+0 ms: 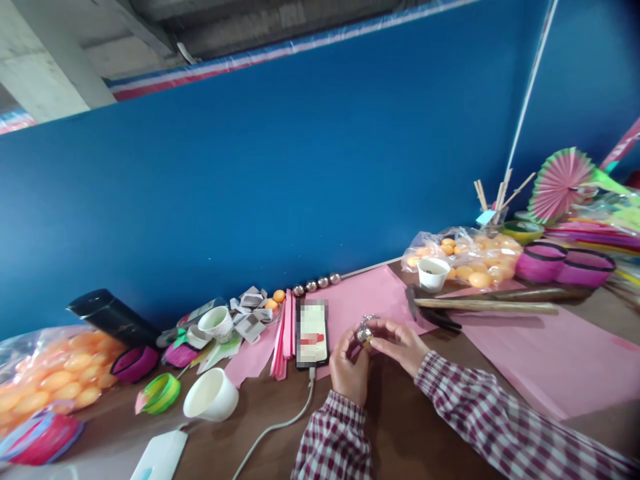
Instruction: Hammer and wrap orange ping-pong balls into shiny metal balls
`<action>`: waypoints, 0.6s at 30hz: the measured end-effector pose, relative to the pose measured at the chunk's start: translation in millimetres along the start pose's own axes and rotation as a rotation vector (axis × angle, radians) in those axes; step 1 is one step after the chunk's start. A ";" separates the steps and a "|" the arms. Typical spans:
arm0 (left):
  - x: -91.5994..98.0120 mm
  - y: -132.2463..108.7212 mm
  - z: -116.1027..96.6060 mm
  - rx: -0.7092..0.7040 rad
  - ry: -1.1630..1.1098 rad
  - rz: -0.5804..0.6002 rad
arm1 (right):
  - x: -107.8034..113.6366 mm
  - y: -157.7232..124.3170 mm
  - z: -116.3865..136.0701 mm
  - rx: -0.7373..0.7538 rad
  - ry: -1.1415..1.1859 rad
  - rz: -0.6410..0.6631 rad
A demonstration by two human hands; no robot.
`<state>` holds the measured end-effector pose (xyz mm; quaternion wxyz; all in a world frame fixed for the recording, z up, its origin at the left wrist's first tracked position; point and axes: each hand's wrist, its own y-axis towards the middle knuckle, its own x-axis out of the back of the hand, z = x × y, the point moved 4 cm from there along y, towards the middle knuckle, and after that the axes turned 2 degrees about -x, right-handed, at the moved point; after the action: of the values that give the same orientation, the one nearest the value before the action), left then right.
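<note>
A small shiny metal ball (364, 335) is pinched between the fingertips of both hands, above the brown table. My left hand (349, 368) is closed on it from the left. From the right, my right hand (399, 343) reaches in with thumb and forefinger on the ball. Something thin and silvery, perhaps a chain (371, 318), shows just above it, too small to make out. A phone (313, 333) with a lit screen lies left of the hands. Behind it, several similar metal balls (323, 283) stand in a row along the blue wall.
Pink paper (555, 353) and a hammer (480, 305) lie to the right. A white cup (433, 273) stands before bagged orange balls (479, 279). Leftward are a white bowl (212, 396), a black bottle (113, 317) and more orange balls (60, 381). A white cable (280, 425) crosses the table.
</note>
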<state>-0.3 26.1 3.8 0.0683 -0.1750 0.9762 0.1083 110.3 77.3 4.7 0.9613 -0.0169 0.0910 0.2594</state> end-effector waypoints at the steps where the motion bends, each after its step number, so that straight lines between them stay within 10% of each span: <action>1: 0.0 -0.1 0.1 -0.003 0.007 0.003 | 0.2 -0.1 0.0 -0.001 -0.002 0.003; 18: 1.1 -0.7 -1.0 -0.052 0.072 0.018 | -0.5 -0.2 1.8 0.011 -0.017 0.010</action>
<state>-1.2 24.9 4.4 0.0276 -0.1716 0.9765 0.1277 110.3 77.0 6.5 0.9608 -0.0090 0.0841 0.2639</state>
